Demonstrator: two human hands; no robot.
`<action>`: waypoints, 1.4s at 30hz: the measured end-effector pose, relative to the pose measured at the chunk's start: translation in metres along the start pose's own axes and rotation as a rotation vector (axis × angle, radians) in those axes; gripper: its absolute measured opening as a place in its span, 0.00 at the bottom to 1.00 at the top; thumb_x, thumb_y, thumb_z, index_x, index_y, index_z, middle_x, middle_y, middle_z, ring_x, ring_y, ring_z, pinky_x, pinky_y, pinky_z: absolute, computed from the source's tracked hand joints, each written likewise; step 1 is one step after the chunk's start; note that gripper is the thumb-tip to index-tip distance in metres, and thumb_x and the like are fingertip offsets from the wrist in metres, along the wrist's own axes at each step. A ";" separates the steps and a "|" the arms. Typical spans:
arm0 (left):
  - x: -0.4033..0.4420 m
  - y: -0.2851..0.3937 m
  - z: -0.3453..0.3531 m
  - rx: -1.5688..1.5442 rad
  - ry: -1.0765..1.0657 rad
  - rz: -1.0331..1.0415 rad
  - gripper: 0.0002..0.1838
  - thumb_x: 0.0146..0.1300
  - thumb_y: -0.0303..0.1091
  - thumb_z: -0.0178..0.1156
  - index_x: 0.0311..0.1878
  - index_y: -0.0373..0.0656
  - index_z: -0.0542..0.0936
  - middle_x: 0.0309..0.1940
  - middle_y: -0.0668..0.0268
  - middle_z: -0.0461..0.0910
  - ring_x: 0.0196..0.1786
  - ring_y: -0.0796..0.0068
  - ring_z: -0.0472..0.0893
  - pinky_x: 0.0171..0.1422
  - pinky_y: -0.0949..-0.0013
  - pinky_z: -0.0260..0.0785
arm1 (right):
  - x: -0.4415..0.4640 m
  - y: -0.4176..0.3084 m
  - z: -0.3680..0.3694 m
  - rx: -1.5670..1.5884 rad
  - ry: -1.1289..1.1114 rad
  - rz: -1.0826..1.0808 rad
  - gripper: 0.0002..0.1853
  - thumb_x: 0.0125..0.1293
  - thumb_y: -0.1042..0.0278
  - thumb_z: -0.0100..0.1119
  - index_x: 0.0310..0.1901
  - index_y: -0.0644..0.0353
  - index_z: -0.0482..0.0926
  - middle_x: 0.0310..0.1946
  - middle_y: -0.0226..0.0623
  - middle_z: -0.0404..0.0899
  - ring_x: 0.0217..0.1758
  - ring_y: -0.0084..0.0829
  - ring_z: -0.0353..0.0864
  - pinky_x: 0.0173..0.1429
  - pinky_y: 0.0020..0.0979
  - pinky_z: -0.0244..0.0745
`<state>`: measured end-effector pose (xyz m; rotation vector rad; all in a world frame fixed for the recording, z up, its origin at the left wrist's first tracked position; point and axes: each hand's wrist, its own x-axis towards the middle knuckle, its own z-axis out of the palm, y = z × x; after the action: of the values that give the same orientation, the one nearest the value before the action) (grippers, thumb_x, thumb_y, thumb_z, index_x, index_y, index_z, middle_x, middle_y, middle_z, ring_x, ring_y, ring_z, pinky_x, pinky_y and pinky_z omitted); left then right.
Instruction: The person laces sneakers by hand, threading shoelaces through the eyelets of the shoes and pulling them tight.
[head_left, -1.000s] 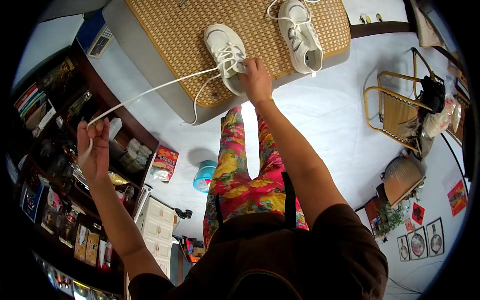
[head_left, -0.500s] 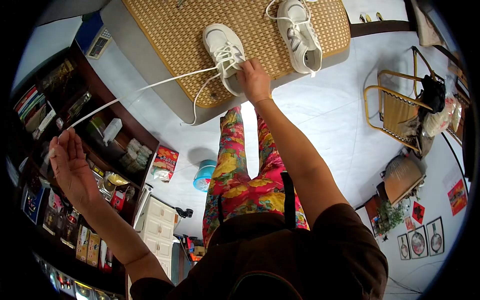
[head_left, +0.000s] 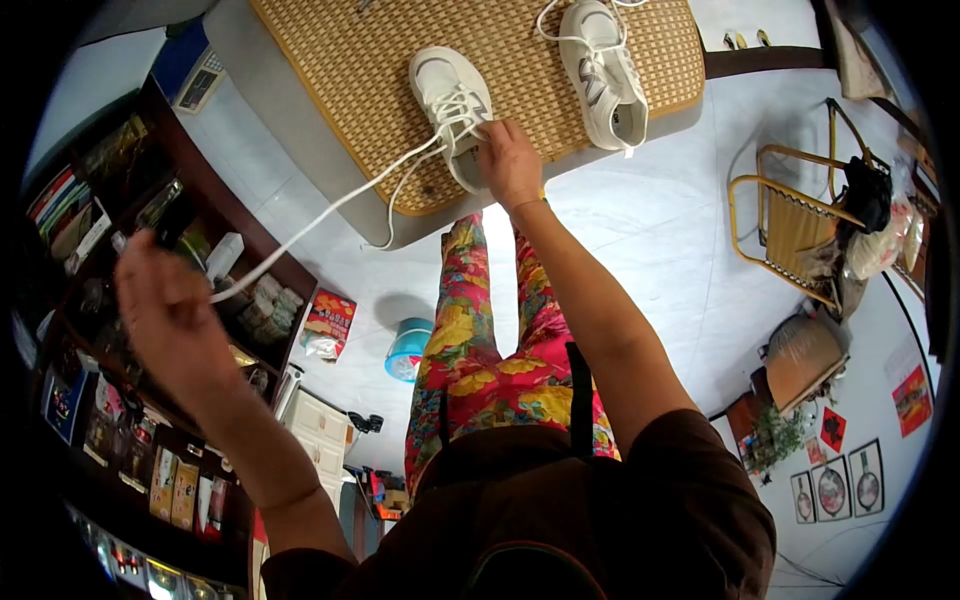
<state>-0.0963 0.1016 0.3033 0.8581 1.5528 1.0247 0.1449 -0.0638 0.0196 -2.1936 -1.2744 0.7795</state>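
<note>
A white sneaker [head_left: 440, 85] with a grey N lies on the woven mat, its laces partly threaded. My right hand [head_left: 510, 165] pinches the side of its opening, fingers closed on the edge. From the eyelets a long white shoelace [head_left: 325, 213] runs through the air to my left hand [head_left: 175, 310], raised at the left before the shelves. That hand is smeared by motion, its fingers curled where the lace meets it; the lace's tip is hidden. Another white sneaker [head_left: 600, 75], its lace loose at the top, sits farther right on the mat.
The woven mat [head_left: 340, 70] covers a grey padded seat [head_left: 290, 95]. Dark shelves [head_left: 190, 160] full of goods stand at left. A blue bucket [head_left: 408, 350] and a red box [head_left: 330, 315] are on the floor. A folding chair [head_left: 795, 225] with bags stands at right.
My left hand has turned and come slightly inward, and the lace now hangs in a looser, lower curve. My right hand stays on the sneaker's edge.
</note>
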 end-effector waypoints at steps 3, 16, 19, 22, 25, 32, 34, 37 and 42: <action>-0.013 -0.051 0.031 0.315 -0.075 -0.094 0.09 0.67 0.32 0.60 0.46 0.39 0.82 0.23 0.80 0.68 0.22 0.94 0.58 0.23 0.83 0.45 | 0.000 -0.002 -0.002 0.066 -0.002 0.049 0.07 0.58 0.69 0.61 0.39 0.54 0.78 0.35 0.38 0.78 0.39 0.44 0.79 0.43 0.41 0.75; -0.037 -0.270 0.141 1.084 -0.502 0.066 0.10 0.65 0.36 0.53 0.39 0.43 0.81 0.28 0.55 0.83 0.35 0.50 0.82 0.40 0.53 0.73 | 0.002 0.008 0.000 0.239 -0.049 0.199 0.08 0.58 0.71 0.62 0.40 0.60 0.81 0.37 0.43 0.81 0.37 0.44 0.82 0.42 0.38 0.77; -0.037 -0.280 0.154 1.210 -0.456 0.029 0.10 0.65 0.37 0.54 0.37 0.44 0.82 0.29 0.54 0.83 0.36 0.48 0.82 0.39 0.50 0.73 | 0.004 0.012 0.000 0.247 -0.059 0.195 0.10 0.59 0.70 0.62 0.42 0.60 0.82 0.35 0.43 0.82 0.36 0.40 0.84 0.41 0.36 0.77; -0.039 -0.283 0.160 1.154 -0.423 -0.001 0.10 0.65 0.38 0.54 0.36 0.45 0.82 0.29 0.54 0.82 0.36 0.48 0.82 0.39 0.50 0.73 | 0.004 0.014 0.001 0.269 -0.079 0.238 0.11 0.60 0.66 0.62 0.43 0.60 0.83 0.32 0.42 0.84 0.35 0.36 0.84 0.41 0.33 0.77; -0.038 -0.291 0.159 1.086 -0.396 0.009 0.10 0.65 0.38 0.54 0.33 0.44 0.81 0.27 0.53 0.82 0.33 0.47 0.81 0.38 0.50 0.72 | 0.006 0.011 -0.001 0.313 -0.095 0.298 0.11 0.60 0.66 0.63 0.43 0.60 0.83 0.33 0.41 0.84 0.35 0.35 0.85 0.42 0.32 0.77; -0.035 -0.306 0.147 0.874 -0.439 -0.023 0.10 0.65 0.39 0.55 0.34 0.45 0.81 0.28 0.52 0.82 0.34 0.46 0.81 0.39 0.49 0.71 | 0.005 0.012 0.000 0.258 -0.071 0.199 0.11 0.60 0.67 0.63 0.43 0.60 0.82 0.32 0.42 0.84 0.35 0.36 0.84 0.41 0.34 0.77; -0.034 -0.309 0.149 0.918 -0.409 -0.029 0.10 0.65 0.39 0.55 0.35 0.45 0.81 0.29 0.52 0.82 0.35 0.46 0.81 0.40 0.49 0.71 | 0.005 0.011 0.001 0.247 -0.056 0.189 0.11 0.60 0.67 0.63 0.42 0.60 0.82 0.32 0.42 0.84 0.34 0.37 0.84 0.41 0.34 0.77; -0.039 -0.303 0.157 0.978 -0.355 -0.046 0.10 0.64 0.39 0.55 0.36 0.44 0.81 0.30 0.52 0.82 0.35 0.46 0.81 0.41 0.50 0.72 | 0.004 0.010 0.003 0.215 -0.017 0.172 0.10 0.60 0.67 0.63 0.42 0.60 0.82 0.31 0.41 0.84 0.33 0.37 0.84 0.40 0.35 0.77; -0.045 -0.305 0.158 0.906 -0.264 -0.072 0.11 0.64 0.38 0.54 0.37 0.43 0.82 0.30 0.53 0.83 0.36 0.48 0.82 0.42 0.53 0.72 | 0.002 0.009 0.008 0.167 0.002 0.188 0.09 0.60 0.69 0.63 0.41 0.60 0.82 0.31 0.41 0.84 0.32 0.36 0.84 0.40 0.34 0.77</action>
<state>0.0618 -0.0262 0.0223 1.4581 1.7914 0.0867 0.1461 -0.0654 0.0077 -2.1973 -0.9736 0.9210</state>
